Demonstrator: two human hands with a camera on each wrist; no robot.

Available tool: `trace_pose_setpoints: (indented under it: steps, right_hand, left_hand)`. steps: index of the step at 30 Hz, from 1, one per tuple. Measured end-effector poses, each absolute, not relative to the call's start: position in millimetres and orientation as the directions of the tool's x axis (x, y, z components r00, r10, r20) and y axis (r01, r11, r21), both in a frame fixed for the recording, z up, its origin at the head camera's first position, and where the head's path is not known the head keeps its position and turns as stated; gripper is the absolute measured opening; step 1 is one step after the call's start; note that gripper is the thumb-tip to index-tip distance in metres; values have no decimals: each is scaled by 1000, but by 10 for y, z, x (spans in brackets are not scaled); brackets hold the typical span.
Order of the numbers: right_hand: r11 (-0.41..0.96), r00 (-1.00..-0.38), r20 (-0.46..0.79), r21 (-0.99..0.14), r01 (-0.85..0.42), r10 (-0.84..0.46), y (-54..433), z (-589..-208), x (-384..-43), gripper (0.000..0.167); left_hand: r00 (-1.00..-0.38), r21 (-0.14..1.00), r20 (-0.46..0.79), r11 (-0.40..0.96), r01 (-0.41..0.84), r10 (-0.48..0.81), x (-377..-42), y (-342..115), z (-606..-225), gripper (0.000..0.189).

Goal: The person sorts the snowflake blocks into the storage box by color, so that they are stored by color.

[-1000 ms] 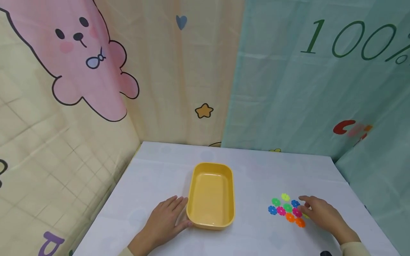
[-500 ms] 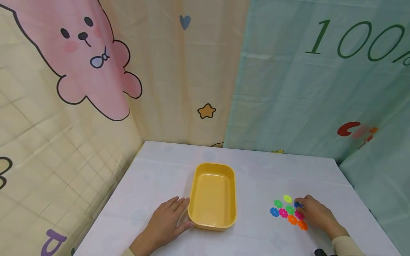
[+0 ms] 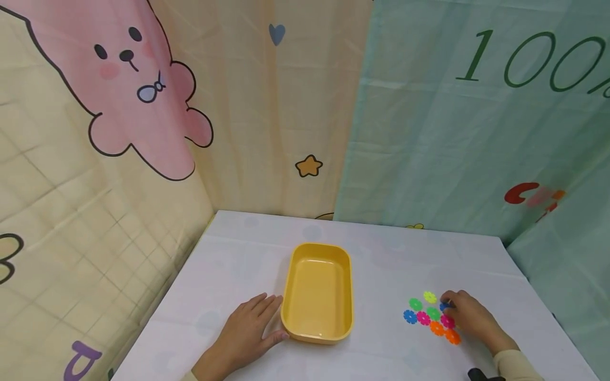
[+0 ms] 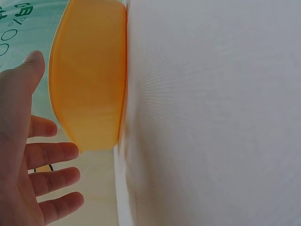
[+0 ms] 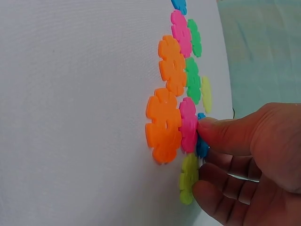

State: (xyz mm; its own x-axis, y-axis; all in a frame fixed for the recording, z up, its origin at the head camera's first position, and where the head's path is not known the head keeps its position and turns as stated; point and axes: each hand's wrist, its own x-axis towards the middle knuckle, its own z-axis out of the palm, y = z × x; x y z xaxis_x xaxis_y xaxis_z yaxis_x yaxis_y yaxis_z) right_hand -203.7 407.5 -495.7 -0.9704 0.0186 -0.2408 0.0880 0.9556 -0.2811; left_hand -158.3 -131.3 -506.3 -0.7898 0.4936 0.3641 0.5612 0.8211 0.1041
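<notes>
On the desk [image 3: 381, 264], seen from the head view, a yellow tray [image 3: 318, 291] stands near the middle w/ nothing visible inside it. The left hand [image 3: 248, 330] lies flat on the desk just beside the tray's near left corner, fingers straight and a bit spread, thumb touching the tray's wall; it holds nothing. At the right side lies a cluster of flat plastic flower discs [image 3: 431, 316] in green, blue, pink, orange and yellow-green, all close together, well apart from the tray. The right hand [image 3: 472, 320] rests at the right edge of the cluster, fingers bent down onto a blue disc [image 3: 445, 306]; a light sleeve shows at the wrist. Behind the desk hang cloth backdrops, one w/ a pink bear [image 3: 133, 84] and one teal w/ "100%" [image 3: 534, 61]. In the left wrist view, the left hand [image 4: 28, 155] is open, fingers [image 4: 56, 153] straight and apart, and the tray [image 4: 89, 75] is just next to them; whether the thumb touches it cannot be told here. In the right wrist view, the right hand [image 5: 249, 165] has thumb and fingers [image 5: 221, 134] curled, pinching the blue disc [image 5: 202, 147], which is mostly hidden behind a pink disc [image 5: 188, 125]. Two orange discs [image 5: 164, 125] lie flat beside, a yellow-green disc [image 5: 189, 176] is just under the fingers, and more green, pink and blue ones lie further away.
</notes>
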Motion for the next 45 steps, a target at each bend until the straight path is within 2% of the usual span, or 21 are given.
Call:
trace_pose_setpoints:
  steps: [6, 19, 26, 37, 45]
  right_hand:
    - [942, -963, -265, -307, 132, 49, 4095, -4964, -2076, 27]
    - [922, -967, -251, -360, 142, 51, 4150, -4989, -2065, 27]
    - [922, -984, -176, -376, 91, 25, 4095, -4843, -2066, 12]
    - [821, -993, -107, -571, 25, -45, 3559, -4541, -2256, 10]
    - [780, -991, -103, -626, 1, -82, 3094, -4311, -2543, 15]
  left_hand:
    - [-801, 108, 350, 829, 549, 486, -1575, -1314, -5063, 76]
    - [-816, 125, 319, 832, 541, 483, -1560, -1303, -5049, 76]
    - [-808, 112, 332, 830, 547, 488, -1571, -1283, -5035, 74]
    - [-801, 108, 345, 828, 551, 489, -1575, -1288, -5050, 74]
    - [-810, 113, 320, 828, 548, 492, -1576, -1278, -5041, 75]
